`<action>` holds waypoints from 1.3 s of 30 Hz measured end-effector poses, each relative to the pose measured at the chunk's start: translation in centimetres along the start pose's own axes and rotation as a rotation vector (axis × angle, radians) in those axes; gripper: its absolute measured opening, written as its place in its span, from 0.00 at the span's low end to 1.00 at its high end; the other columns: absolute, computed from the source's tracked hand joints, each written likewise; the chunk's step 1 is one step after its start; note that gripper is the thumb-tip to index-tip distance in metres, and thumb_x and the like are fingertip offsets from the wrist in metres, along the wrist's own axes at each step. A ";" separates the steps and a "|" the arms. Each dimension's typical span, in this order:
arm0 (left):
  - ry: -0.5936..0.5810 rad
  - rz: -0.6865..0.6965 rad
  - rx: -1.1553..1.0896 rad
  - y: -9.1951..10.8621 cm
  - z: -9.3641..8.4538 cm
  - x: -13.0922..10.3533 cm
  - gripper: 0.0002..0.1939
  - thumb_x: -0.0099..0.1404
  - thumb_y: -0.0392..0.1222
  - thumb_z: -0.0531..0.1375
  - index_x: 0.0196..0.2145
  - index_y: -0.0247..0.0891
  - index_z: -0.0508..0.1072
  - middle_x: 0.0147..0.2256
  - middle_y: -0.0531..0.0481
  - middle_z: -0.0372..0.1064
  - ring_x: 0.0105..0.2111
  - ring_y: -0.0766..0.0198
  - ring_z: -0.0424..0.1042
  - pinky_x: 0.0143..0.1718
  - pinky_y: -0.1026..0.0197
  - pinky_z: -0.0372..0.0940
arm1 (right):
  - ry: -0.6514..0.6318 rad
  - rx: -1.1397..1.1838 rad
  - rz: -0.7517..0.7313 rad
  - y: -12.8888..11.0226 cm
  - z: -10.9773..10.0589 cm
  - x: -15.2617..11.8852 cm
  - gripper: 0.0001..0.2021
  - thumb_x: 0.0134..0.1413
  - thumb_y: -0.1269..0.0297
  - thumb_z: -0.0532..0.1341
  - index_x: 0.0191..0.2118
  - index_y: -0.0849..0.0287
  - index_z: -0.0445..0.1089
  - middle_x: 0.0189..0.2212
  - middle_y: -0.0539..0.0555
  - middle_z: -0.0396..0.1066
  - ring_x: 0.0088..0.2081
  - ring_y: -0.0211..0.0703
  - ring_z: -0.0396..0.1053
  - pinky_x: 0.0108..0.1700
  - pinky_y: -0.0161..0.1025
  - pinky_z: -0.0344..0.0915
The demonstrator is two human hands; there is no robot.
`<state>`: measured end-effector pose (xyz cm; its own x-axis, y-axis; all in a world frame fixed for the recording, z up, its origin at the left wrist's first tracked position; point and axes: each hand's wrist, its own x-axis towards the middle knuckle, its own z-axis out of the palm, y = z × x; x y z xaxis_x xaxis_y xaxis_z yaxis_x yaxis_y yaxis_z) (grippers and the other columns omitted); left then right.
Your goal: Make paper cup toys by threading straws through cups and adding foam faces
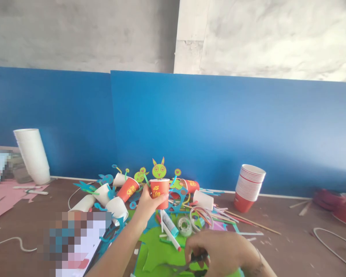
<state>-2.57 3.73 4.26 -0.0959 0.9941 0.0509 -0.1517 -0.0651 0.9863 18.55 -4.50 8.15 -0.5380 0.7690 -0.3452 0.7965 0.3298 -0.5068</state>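
Note:
My left hand [150,202] is wrapped round a red paper cup [159,188] held upright over the middle of the table. A green rabbit-like paper face [159,170] stands above the cup's rim, with straw arms ending in small green discs at both sides. Below the cup hangs a white straw. Lower right, my right hand [212,252] holds dark-handled scissors [178,266], their blurred blades pointing left over green paper [158,252]. Between the hands lie a white marker with a red tip [173,237], a glue stick [169,223] and a tape roll [185,226].
Decorated red and white cups lie tipped behind and left of my left hand. Stacked cups [249,186] stand at right, and a tall white stack [33,156] at left. Straws and sticks [248,220] spread rightwards. A blue partition [219,127] rises behind the brown table [294,246].

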 end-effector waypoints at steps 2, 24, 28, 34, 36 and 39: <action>-0.004 0.005 0.005 -0.1 0.0 0.0 0.29 0.43 0.40 0.72 0.42 0.37 0.66 0.38 0.44 0.75 0.38 0.53 0.75 0.36 0.58 0.70 | 0.020 -0.011 0.056 0.3 -0.4 0.1 0.21 0.35 0.69 0.67 0.41 0.49 0.78 0.29 0.47 0.73 0.28 0.39 0.65 0.27 0.32 0.55; -0.186 -0.052 -0.092 -0.8 1.6 -1.8 0.30 0.43 0.42 0.72 0.44 0.38 0.68 0.38 0.43 0.77 0.38 0.52 0.77 0.38 0.55 0.70 | 0.212 0.227 0.053 1.7 0.8 3.3 0.09 0.39 0.62 0.68 0.31 0.54 0.72 0.20 0.43 0.60 0.22 0.34 0.54 0.22 0.31 0.50; -0.211 -0.049 -0.089 -1.0 1.7 -1.8 0.31 0.42 0.41 0.73 0.44 0.38 0.68 0.40 0.42 0.77 0.38 0.53 0.77 0.39 0.55 0.70 | 0.210 0.277 0.040 1.6 0.8 3.3 0.08 0.40 0.63 0.67 0.32 0.54 0.73 0.20 0.43 0.60 0.22 0.34 0.54 0.22 0.31 0.51; -0.230 -0.046 -0.038 -1.5 1.6 -1.6 0.30 0.41 0.41 0.74 0.42 0.38 0.69 0.41 0.41 0.76 0.39 0.51 0.77 0.40 0.54 0.70 | 0.212 0.269 0.037 1.3 0.7 3.3 0.07 0.40 0.64 0.67 0.30 0.55 0.73 0.18 0.43 0.60 0.21 0.33 0.54 0.21 0.31 0.50; -0.237 -0.050 -0.045 -1.5 1.6 -1.6 0.30 0.41 0.42 0.74 0.42 0.39 0.69 0.40 0.41 0.77 0.38 0.50 0.77 0.40 0.53 0.70 | 0.205 0.267 0.043 1.3 0.7 3.3 0.08 0.40 0.63 0.67 0.31 0.55 0.73 0.18 0.43 0.59 0.21 0.33 0.53 0.21 0.31 0.50; -0.248 -0.054 -0.060 -1.4 1.6 -1.6 0.30 0.41 0.42 0.74 0.43 0.39 0.69 0.39 0.42 0.77 0.37 0.50 0.77 0.39 0.53 0.70 | 0.197 0.266 0.032 1.6 0.8 3.4 0.10 0.39 0.62 0.68 0.33 0.55 0.74 0.18 0.42 0.58 0.21 0.33 0.53 0.21 0.31 0.49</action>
<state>-0.68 2.34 3.08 0.1573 0.9866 0.0428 -0.2089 -0.0091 0.9779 17.79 -1.81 5.56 -0.4297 0.8763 -0.2180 0.6981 0.1692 -0.6957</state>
